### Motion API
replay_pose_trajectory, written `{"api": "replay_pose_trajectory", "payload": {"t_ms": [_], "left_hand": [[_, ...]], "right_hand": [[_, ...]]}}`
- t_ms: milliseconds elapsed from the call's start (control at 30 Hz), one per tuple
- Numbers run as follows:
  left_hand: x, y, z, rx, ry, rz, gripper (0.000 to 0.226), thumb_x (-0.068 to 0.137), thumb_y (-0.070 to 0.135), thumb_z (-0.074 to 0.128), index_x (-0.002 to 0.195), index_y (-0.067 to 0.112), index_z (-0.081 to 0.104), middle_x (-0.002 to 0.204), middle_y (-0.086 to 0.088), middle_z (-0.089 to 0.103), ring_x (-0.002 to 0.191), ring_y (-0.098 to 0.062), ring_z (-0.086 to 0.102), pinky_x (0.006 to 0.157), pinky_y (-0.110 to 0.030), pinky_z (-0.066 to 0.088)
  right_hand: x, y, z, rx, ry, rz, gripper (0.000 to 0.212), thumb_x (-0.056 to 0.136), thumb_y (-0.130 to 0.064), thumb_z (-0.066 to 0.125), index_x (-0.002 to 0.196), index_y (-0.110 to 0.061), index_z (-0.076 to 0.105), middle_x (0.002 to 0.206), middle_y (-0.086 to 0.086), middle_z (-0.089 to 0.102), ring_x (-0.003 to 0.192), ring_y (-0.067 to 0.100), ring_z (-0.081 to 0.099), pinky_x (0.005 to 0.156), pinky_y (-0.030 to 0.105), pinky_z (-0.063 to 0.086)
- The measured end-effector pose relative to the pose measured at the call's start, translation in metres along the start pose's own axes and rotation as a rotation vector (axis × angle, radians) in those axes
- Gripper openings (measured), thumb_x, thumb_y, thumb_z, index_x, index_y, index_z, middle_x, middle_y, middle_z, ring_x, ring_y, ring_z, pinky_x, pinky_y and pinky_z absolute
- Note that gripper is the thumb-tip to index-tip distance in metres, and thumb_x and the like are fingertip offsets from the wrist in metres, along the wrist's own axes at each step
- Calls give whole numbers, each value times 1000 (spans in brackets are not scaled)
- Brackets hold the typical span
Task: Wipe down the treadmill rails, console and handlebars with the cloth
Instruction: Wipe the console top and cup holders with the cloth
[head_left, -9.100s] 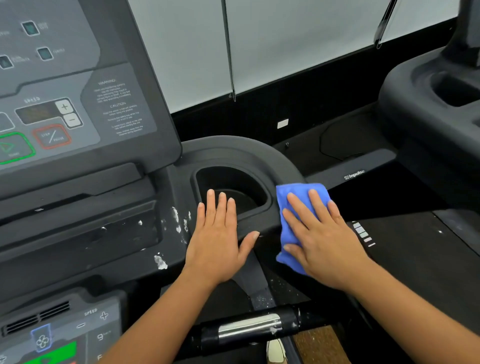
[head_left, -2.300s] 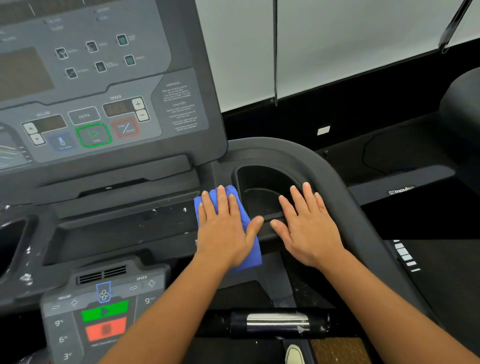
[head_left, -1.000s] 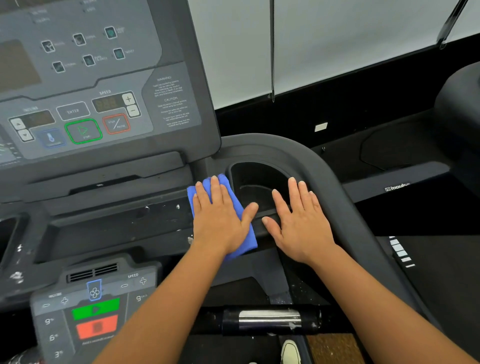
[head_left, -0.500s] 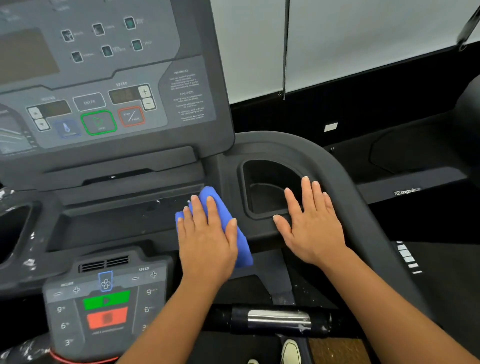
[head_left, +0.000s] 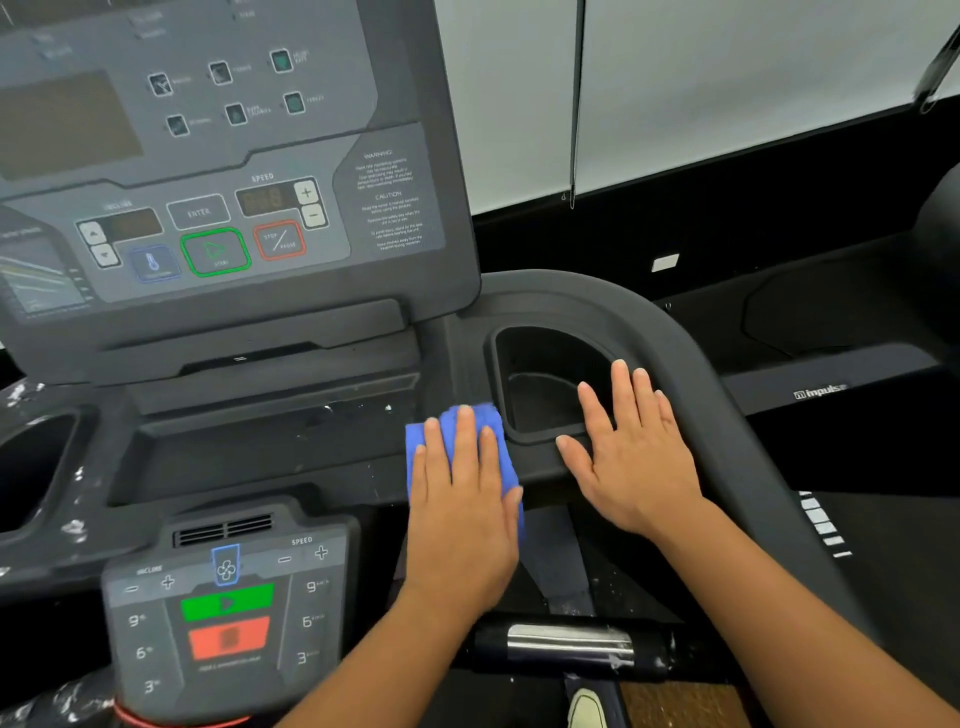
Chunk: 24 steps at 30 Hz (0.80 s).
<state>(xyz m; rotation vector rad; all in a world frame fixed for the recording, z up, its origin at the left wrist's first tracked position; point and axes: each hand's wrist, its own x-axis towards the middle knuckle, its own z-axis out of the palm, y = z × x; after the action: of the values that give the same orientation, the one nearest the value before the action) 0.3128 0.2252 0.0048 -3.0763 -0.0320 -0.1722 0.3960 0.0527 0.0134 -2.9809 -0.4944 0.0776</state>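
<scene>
Left hand (head_left: 460, 499) flat on the blue cloth (head_left: 491, 423), fingers straight, pressing it onto the dark console ledge (head_left: 270, 452) just left of the cup holder (head_left: 545, 384). Right hand (head_left: 636, 457) flat, palm down, on the cup holder's near rim, fingertips over its right edge. Upper control panel (head_left: 218, 208) behind, lower keypad (head_left: 223, 608) at bottom left, metal-banded handlebar (head_left: 569, 644) below the wrists.

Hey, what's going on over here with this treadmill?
A person is cleaning it by hand. Their left hand lies flat on a blue cloth, pressing it onto the dark ledge below the console, just left of the cup holder. The right hand rests flat and bare on the cup holder's rim. White specks farther left suggest that part is not yet wiped.
</scene>
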Motion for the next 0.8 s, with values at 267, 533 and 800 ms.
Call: {"api": "replay_pose_trajectory", "payload": {"t_ms": [267, 533, 800], "left_hand": [[51, -6, -15, 10, -155, -67, 73, 95, 52, 2, 149, 8, 22, 158, -18, 9, 142, -45, 5, 117, -53, 11], [20, -5, -9, -42, -83, -93, 69, 95, 50, 18, 141, 4, 40, 152, -20, 28, 137, -46, 27, 111, -52, 25], [56, -19, -19, -193, -208, -451, 72, 98, 51, 19, 150, 3, 4, 157, -23, 5, 143, -41, 6, 118, -46, 7]], "right_hand": [[-1, 2, -1, -3, -15, -2, 86, 77, -65, -15, 151, -22, -3, 157, 15, -16, 144, 30, -18, 115, 41, -8], [0, 4, 3, 13, 10, -16, 85, 81, -66, -9, 152, -21, 3, 158, 15, -11, 145, 31, -14, 114, 40, -9], [-1, 4, 0, 21, 7, -24, 85, 80, -65, -11, 152, -22, 1, 157, 16, -12, 144, 31, -15, 114, 41, -8]]}}
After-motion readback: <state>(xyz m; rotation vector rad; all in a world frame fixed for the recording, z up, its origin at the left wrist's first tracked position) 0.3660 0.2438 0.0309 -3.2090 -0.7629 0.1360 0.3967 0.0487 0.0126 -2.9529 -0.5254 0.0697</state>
